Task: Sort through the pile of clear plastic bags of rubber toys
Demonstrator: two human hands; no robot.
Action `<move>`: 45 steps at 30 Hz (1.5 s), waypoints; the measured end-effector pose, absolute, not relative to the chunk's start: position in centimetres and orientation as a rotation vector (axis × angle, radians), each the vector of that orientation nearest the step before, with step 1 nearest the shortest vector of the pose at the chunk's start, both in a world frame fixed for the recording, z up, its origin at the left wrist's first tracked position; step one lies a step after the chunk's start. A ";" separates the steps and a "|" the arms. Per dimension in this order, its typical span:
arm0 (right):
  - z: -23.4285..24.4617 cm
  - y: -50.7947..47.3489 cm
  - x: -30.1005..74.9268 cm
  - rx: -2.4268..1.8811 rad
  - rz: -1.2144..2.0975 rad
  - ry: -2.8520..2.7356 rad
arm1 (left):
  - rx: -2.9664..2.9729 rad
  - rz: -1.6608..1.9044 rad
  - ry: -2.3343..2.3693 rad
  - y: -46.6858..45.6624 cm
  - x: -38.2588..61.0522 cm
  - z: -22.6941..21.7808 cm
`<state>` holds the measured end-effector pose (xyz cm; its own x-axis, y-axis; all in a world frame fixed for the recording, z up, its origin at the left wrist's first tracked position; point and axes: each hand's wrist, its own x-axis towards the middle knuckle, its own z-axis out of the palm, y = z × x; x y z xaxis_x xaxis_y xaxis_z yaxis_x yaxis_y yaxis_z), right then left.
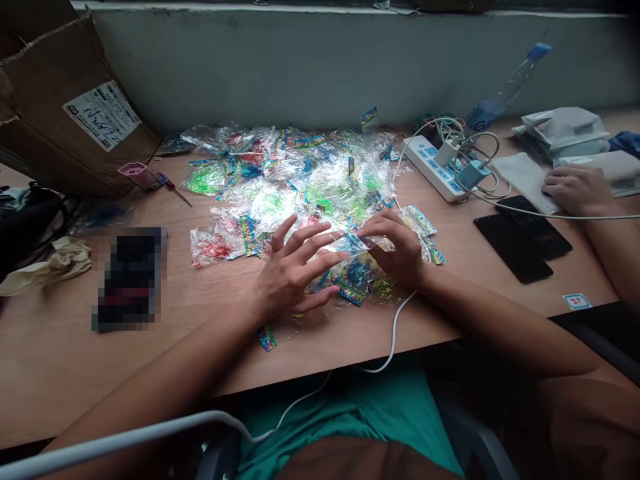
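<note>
My left hand (pixel 295 273) hovers over the near side of a pile of small clear plastic packets (pixel 280 183), fingers spread and stretched out. Its fingertips reach the edge of a clear plastic bag (pixel 356 244) with a bluish strip. That bag is pinched between the fingers and thumb of my right hand (pixel 400 250); what is inside it I cannot make out. Below the hands lies a packet with blue contents (pixel 359 272) and a colourful printed header. Other packets hold red pieces (pixel 214 248) or green pieces (pixel 207 180).
A power strip (pixel 433 167) with plugs and cables stands to the right, near a bottle (pixel 505 90). Two dark phones (pixel 515 250) lie before another person's hand (pixel 580 190). Leftward are a cardboard box (pixel 55 87), a screwdriver (pixel 173 189) and a pink container (pixel 139 175). A white cable (pixel 395 333) crosses the table edge.
</note>
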<state>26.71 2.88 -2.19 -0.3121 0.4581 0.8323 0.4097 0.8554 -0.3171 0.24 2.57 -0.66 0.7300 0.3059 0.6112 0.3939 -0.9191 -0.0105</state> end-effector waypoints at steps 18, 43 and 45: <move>-2.5 3.0 26.5 -0.571 0.072 -1.970 | -2.828 -0.774 -0.539 2.8 0.3 -1.6; -2.0 2.2 26.2 -0.504 0.144 -1.969 | -2.747 -0.825 -0.479 2.8 0.6 -1.7; -1.9 2.2 26.2 -0.521 0.138 -1.972 | -2.738 -0.830 -0.472 2.8 0.6 -1.6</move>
<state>26.20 2.24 -1.93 -0.3613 0.4179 0.8335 0.2974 0.8989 -0.3218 0.55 2.83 -1.56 0.7866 0.2341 0.5714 0.3712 -0.9188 -0.1345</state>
